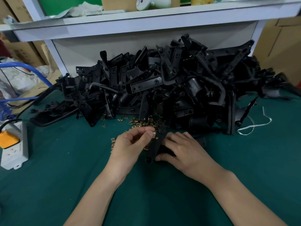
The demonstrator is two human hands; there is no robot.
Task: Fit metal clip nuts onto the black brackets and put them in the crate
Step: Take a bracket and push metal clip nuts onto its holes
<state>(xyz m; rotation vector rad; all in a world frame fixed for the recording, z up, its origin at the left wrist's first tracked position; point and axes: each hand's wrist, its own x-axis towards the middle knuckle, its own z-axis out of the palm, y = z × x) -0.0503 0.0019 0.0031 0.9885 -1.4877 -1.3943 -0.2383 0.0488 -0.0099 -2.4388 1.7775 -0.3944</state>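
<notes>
Green cloth-covered table (65, 185) lies under the left hand (130, 144) & right hand (184, 149). Straight beyond them a white shelf unit (146, 18) stands at the table's back, w/ a green panel (65, 4) behind its top shelf. Well left of the left hand: grey power strip (14, 149) (orange block on it) on the table, blue tube frame (32, 70) past it. Cardboard boxes (280, 51) far right, beyond the right hand; more of them far left, behind the frame. Light even, soft.

One left hand (130, 144), one right hand (185, 150), one power strip (14, 154), one string (254, 125)
</notes>
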